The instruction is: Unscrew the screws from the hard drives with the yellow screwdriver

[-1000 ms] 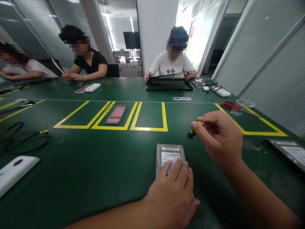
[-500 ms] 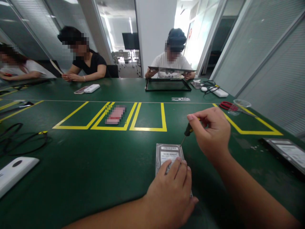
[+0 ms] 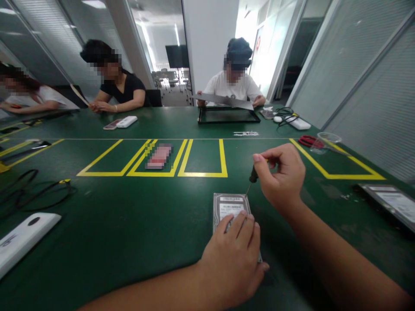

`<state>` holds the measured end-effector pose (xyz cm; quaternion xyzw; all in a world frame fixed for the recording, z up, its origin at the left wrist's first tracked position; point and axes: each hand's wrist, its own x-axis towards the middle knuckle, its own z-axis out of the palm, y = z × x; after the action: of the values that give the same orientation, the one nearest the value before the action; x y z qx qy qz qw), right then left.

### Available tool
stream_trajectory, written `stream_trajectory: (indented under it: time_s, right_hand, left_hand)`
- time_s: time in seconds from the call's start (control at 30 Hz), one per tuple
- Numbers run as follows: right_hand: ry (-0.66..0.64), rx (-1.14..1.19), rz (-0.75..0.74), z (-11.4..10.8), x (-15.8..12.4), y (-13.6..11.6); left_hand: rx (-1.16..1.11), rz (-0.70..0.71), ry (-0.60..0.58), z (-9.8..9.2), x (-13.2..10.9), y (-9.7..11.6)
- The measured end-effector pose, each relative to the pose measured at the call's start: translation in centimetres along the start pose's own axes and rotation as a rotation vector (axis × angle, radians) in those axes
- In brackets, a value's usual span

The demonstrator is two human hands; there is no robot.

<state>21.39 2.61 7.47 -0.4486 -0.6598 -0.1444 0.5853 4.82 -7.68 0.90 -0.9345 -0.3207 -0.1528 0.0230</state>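
Observation:
A silver hard drive (image 3: 231, 200) with white labels lies flat on the green table. My left hand (image 3: 231, 255) is laid over its near part, fingers bent across the top and thumb at the right side, holding it down. Much of the drive is hidden under that hand. Above the far right corner, my right hand (image 3: 281, 175) pinches a screwdriver (image 3: 253, 173) by its dark handle. The thin shaft slants down to the left, and its tip meets that corner of the drive. Whether a screw sits under the tip is too small to tell.
Another hard drive (image 3: 394, 203) lies at the right, near small bits. Red-handled scissors (image 3: 309, 141) and a clear plastic cup (image 3: 327, 140) stand beyond. A white device (image 3: 27, 239) and black cable (image 3: 35, 198) are at the left. Yellow tape (image 3: 202, 175) marks the table. Several people sit opposite.
My right hand has shifted slightly left and turned a little on the screwdriver; the tip stays at the corner. Across the table, a person has tilted and moved a dark flat panel leftward.

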Motion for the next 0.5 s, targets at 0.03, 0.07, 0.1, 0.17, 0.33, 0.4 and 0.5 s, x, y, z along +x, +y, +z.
stream_trajectory:
  time_s: [0.03,0.07,0.1,0.17,0.33,0.4,0.5]
  right_hand:
    - [-0.004,0.004,-0.005,0.01,0.04,-0.07]
    - [-0.006,0.010,-0.005,0.02,0.06,-0.13]
    - [-0.003,0.018,-0.004,0.02,0.06,-0.16]
    - [-0.002,0.030,0.005,-0.01,0.01,-0.18]
    - [-0.017,0.066,0.013,-0.03,-0.11,-0.13]
    - [-0.024,0.079,0.017,0.06,-0.22,-0.21]
    - [-0.049,0.084,0.029,0.18,-0.50,-0.53]
  left_hand:
    - [-0.001,0.001,-0.002,-0.04,-0.01,-0.01]
    - [-0.002,0.002,-0.004,-0.07,-0.03,-0.04]
    - [-0.002,0.006,-0.006,-0.09,-0.04,-0.08]
    - [-0.004,0.011,-0.006,-0.12,-0.09,-0.16]
    - [-0.008,0.013,0.007,-0.11,-0.22,-0.18]
    - [0.000,0.014,0.004,-0.12,-0.28,-0.07]
    - [0.013,0.011,-0.008,-0.19,-0.40,0.10]
